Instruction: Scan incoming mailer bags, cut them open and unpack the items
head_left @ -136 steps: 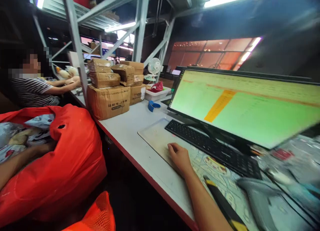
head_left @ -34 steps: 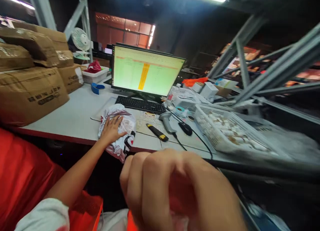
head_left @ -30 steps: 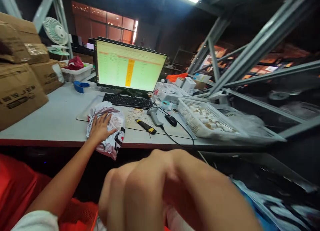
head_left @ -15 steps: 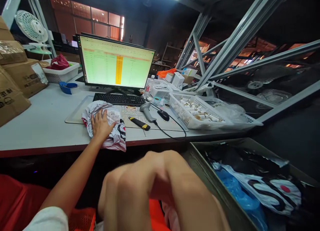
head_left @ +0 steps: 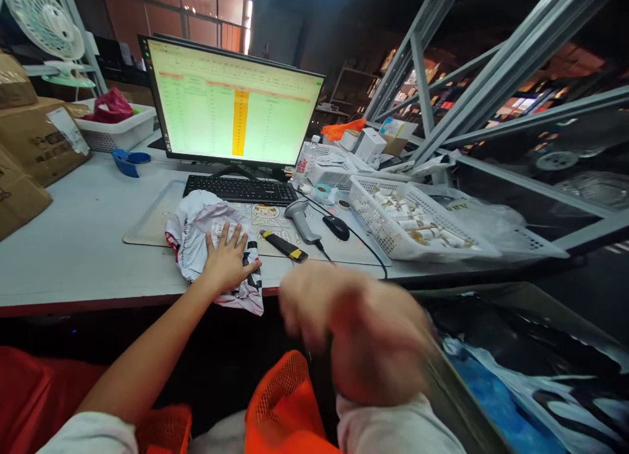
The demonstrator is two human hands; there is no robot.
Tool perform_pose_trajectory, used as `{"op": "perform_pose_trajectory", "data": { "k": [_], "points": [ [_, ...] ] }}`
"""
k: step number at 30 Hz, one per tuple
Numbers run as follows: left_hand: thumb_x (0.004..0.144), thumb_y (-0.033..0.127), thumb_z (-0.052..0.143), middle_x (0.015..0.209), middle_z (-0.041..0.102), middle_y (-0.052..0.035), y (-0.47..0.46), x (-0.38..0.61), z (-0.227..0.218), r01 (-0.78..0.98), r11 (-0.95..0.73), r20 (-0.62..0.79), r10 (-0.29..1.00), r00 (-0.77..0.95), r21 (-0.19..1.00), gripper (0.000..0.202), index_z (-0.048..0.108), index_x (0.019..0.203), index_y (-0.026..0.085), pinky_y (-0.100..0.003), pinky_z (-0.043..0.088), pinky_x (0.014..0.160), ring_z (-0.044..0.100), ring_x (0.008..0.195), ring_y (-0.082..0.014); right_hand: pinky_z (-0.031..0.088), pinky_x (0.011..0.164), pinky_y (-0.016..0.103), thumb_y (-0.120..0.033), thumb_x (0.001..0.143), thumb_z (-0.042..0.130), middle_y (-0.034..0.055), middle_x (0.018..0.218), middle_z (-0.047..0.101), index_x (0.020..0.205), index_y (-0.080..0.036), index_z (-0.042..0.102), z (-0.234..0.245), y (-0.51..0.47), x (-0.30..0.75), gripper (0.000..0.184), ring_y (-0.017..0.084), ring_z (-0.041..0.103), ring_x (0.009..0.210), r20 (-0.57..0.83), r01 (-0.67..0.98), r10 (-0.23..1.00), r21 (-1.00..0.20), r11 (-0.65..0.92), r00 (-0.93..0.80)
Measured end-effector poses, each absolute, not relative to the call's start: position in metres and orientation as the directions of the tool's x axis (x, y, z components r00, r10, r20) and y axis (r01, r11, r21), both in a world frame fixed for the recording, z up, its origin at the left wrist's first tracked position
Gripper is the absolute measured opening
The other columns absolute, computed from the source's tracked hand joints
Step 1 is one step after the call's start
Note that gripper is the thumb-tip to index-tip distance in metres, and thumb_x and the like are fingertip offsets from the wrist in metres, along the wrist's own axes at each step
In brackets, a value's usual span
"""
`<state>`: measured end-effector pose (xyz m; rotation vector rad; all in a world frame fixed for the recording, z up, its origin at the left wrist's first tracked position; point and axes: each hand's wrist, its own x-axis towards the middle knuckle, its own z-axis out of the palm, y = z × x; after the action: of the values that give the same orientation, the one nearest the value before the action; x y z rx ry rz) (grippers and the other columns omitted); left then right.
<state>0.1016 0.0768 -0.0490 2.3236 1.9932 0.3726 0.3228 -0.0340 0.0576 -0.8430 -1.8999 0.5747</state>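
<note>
My left hand lies flat with spread fingers on a crumpled white plastic mailing bag, near the desk's front edge. Printed text and black and red marks show on the bag. My right hand hangs in front of the desk edge, smeared by motion, so its fingers cannot be made out. Just beyond it on the desk mat are a black and yellow utility knife, a grey barcode scanner and a black mouse.
Behind the bag stand a keyboard and a lit monitor. White basket holds several small white rolls. At lower right, an open box contains plastic bags. Cardboard boxes are stacked left; a blue tape dispenser is nearby.
My right hand has moved from close to the camera toward the desk edge. My left hand has shifted slightly toward the bag's right side. The camera view has also shifted.
</note>
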Motion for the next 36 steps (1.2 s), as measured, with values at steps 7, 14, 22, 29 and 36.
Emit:
{"op": "perform_pose_trajectory", "data": {
  "k": [7,14,22,29,36],
  "points": [
    [0.101,0.041,0.05,0.153,0.05,-0.0222,0.049,0.126,-0.03,0.957,-0.264,0.2,0.951,0.237,0.12,0.057,0.053,0.145,0.005,-0.049,0.027,0.125,0.044,0.146,-0.0326,0.046,0.105,0.044,-0.033,0.09,0.055,0.0189,0.12,0.07,0.134,-0.007,0.064,0.015,0.188,0.36,0.051,0.031,0.064,0.115,0.329,0.896,0.943,-0.431,0.104,0.049],
    [0.101,0.054,0.045,0.157,0.043,-0.0238,0.035,0.142,-0.074,0.941,-0.31,0.201,0.939,0.279,0.14,0.069,0.051,0.148,0.003,-0.052,0.028,0.124,0.037,0.15,-0.0362,0.048,0.099,0.045,-0.047,0.093,0.057,0.0272,0.129,0.064,0.145,-0.004,0.049,-0.025,0.219,0.346,0.068,0.039,0.061,0.122,0.039,0.987,0.995,-0.137,-0.089,0.095],
    [0.1,0.054,0.048,0.159,0.038,-0.0247,0.034,0.141,-0.071,0.942,-0.299,0.165,0.948,0.273,0.155,0.072,0.047,0.151,0.003,-0.055,0.026,0.124,0.034,0.151,-0.0376,0.051,0.076,0.035,-0.046,0.095,0.049,0.0157,0.092,0.072,0.106,-0.012,0.068,0.016,0.196,0.319,0.04,0.029,0.07,0.086,0.039,0.963,0.999,-0.267,0.027,-0.017],
    [0.098,0.049,0.054,0.143,0.059,-0.0222,0.033,0.14,-0.073,0.917,-0.324,0.212,0.937,0.277,0.234,0.059,0.06,0.139,0.006,-0.056,0.029,0.121,0.049,0.14,-0.0373,0.045,0.063,0.024,-0.048,0.092,0.061,0.001,0.079,0.068,0.091,-0.017,0.069,0.081,0.08,0.32,0.032,0.016,0.06,0.07,-0.02,0.592,0.683,-0.517,0.618,-0.73],
    [0.097,0.048,0.057,0.136,0.065,-0.0202,0.03,0.14,-0.072,0.886,-0.334,0.251,0.932,0.26,0.322,0.052,0.065,0.131,0.01,-0.057,0.032,0.12,0.052,0.136,-0.0374,0.039,0.056,0.024,-0.046,0.094,0.06,-0.0012,0.071,0.065,0.09,-0.019,0.068,0.077,0.076,0.304,0.028,0.013,0.054,0.06,0.004,0.566,0.641,-0.467,0.68,-0.767]
  ]
}}
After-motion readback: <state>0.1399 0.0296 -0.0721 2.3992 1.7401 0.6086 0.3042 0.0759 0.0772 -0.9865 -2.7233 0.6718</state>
